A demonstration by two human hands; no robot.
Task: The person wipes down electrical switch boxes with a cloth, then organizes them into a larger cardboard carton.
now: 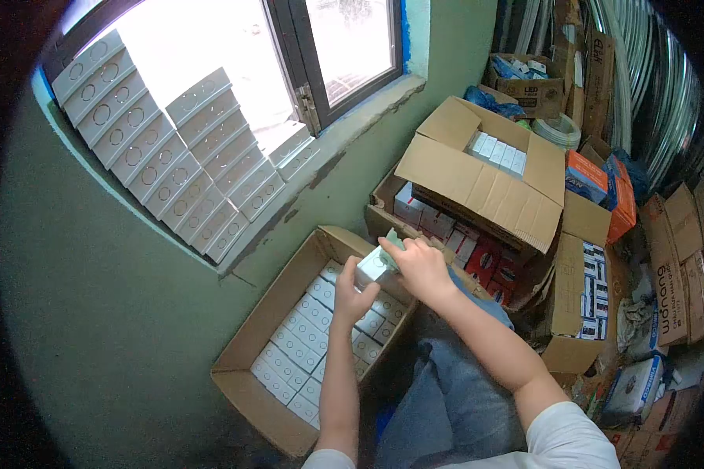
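My left hand (353,293) grips a small white box (372,268) between thumb and fingers, above an open cardboard carton (235,361). My right hand (424,270) holds a pale green cloth (391,247) against the upper right side of that box; part of the cloth is hidden under the fingers. Inside the carton lie rows of similar white boxes (299,334) with round outlines on them. More white boxes (137,117) are stacked in stepped columns on the window sill, to the upper left.
A large open carton (485,195) with white boxes inside sits on another carton of red and white packs (485,262). Right of it stands a carton of blue and white packs (594,293). Coiled pale tubing (649,86) hangs at the far right. The window (344,47) is open.
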